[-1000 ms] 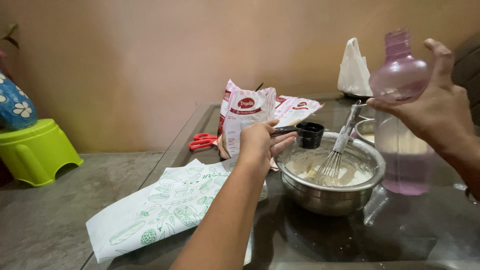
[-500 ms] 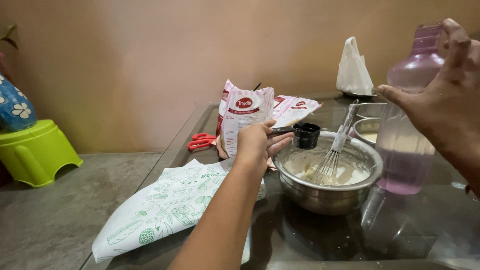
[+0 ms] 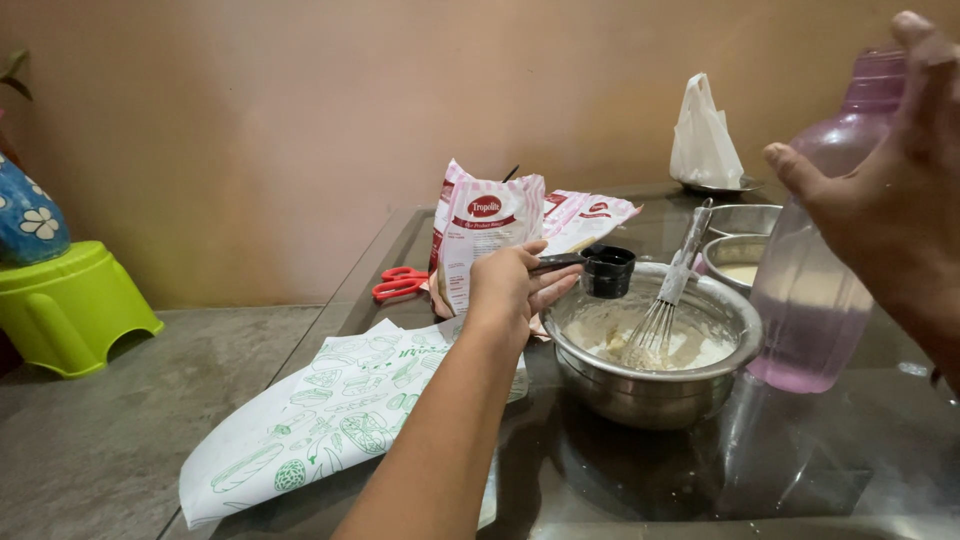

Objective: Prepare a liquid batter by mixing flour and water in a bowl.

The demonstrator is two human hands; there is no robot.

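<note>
Cup held over the bowl, bottle being reached for

The left hand (image 3: 515, 285) is pinching a black cup (image 3: 608, 270) above the bowl (image 3: 655, 380) rim; farther right, the right hand (image 3: 890, 200) is spreading wide against the pink bottle (image 3: 815, 290), not yet gripping. A loose grip could be tipping the bottle over.

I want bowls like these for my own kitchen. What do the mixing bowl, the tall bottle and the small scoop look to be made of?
The mixing bowl looks like polished steel: it mirrors the room. The tall bottle seems pink see-through plastic, since liquid shows through its wall. The small scoop, held by the left hand, looks like matt black plastic, though that is less sure.
</note>
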